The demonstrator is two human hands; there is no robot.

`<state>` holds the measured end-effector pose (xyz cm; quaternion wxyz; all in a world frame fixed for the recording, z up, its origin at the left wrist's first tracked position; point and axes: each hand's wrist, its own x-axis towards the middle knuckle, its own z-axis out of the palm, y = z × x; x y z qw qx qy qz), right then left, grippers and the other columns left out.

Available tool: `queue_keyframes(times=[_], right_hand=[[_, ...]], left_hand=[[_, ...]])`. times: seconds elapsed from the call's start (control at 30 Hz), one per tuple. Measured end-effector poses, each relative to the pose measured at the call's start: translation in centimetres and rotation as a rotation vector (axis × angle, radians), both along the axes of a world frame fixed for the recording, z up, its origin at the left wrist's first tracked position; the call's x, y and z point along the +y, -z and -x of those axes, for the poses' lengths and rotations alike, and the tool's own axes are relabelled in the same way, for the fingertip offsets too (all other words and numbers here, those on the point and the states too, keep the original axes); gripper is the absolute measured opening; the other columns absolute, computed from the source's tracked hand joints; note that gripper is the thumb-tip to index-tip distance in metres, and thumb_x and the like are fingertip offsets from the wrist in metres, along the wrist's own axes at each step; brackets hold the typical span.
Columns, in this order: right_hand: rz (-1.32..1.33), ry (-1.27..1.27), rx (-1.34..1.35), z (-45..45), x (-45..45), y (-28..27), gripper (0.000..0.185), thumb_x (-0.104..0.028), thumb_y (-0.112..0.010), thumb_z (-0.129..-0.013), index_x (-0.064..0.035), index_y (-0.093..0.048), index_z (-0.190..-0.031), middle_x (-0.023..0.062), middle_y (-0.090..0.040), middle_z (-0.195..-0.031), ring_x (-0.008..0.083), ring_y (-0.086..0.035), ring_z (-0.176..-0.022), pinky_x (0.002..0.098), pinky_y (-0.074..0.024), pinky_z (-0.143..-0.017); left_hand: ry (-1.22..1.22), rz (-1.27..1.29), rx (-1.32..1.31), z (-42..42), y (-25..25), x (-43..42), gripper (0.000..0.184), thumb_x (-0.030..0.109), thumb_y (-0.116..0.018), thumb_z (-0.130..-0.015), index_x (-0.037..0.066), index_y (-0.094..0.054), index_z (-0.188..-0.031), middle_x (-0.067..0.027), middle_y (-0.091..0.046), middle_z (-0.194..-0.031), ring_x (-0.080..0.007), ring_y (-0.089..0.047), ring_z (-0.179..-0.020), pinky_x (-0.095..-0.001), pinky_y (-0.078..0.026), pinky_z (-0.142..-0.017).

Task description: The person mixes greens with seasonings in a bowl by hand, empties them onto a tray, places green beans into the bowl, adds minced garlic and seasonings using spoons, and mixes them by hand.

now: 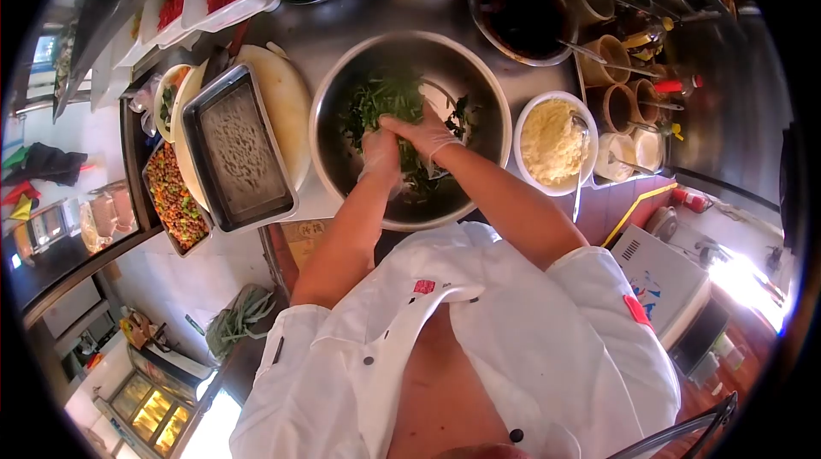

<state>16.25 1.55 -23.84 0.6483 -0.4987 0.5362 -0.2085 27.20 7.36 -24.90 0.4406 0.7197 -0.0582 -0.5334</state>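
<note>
Left hand [381, 153] and right hand [420, 133] touch chopped green leaves [389, 98] in a round silver steel bowl [487, 100], fingers' pinch unclear; red square jacket emblem [424, 286] is illegible

Can't read any txt for certain. On the jacket [547, 339], can see 1 red seal-like emblem [424, 286] w/ 1 tiny dark mark [445, 286] just beside, both illeg. On the R sleeve [590, 279], can see 1 red patch [637, 310], too blurred to read. On the brown panel [306, 242] by the counter [410, 12], can see dark Chinese-looking chars., also illeg. On the white box [658, 262], can see blue & red printed figs. [647, 290], w/o legible wording.
</note>
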Motion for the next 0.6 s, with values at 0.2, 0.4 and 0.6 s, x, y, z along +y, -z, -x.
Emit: queue_keyframes(times=[0.2, 0.4, 0.6], right_hand=[[-0.064, -0.097, 0.470, 2.4, -3.2, -3.3, 0.101, -0.080, -0.058, -0.083, -0.0001, -0.053, -0.145, 0.0237, -0.059, -0.141, 0.0368, -0.054, -0.135, 0.0408, -0.0409, -0.112], [-0.472, 0.092, 0.078, 1.9, -8.6, 4.8, 0.099, -0.082, -0.039, -0.092, -0.0082, -0.037, -0.159, 0.0191, -0.035, -0.163, 0.0347, -0.033, -0.148, 0.0457, -0.0231, -0.121], [-0.329, -0.062, -0.176, 0.5, -4.8, 3.1, 0.102, -0.080, -0.043, -0.093, 0.0016, -0.043, -0.153, 0.0182, -0.040, -0.160, 0.0310, -0.038, -0.147, 0.0421, -0.0322, -0.116]], left_hand=[[0.477, -0.181, -0.361, -4.2, -3.3, -1.4, 0.087, 0.059, -0.067, -0.091, -0.010, -0.049, -0.142, -0.0271, -0.058, -0.139, -0.0363, -0.056, -0.130, -0.0392, -0.042, -0.108], [0.459, -0.067, -0.273, -8.1, 2.4, -4.5, 0.110, 0.064, -0.075, -0.081, -0.003, -0.032, -0.157, -0.0254, -0.042, -0.156, -0.0341, -0.043, -0.144, -0.0380, -0.037, -0.116], [0.646, -0.016, -0.280, -5.3, 0.1, -6.8, 0.102, 0.059, -0.071, -0.087, 0.006, -0.026, -0.161, -0.0210, -0.041, -0.159, -0.0325, -0.044, -0.143, -0.0422, -0.034, -0.117]])
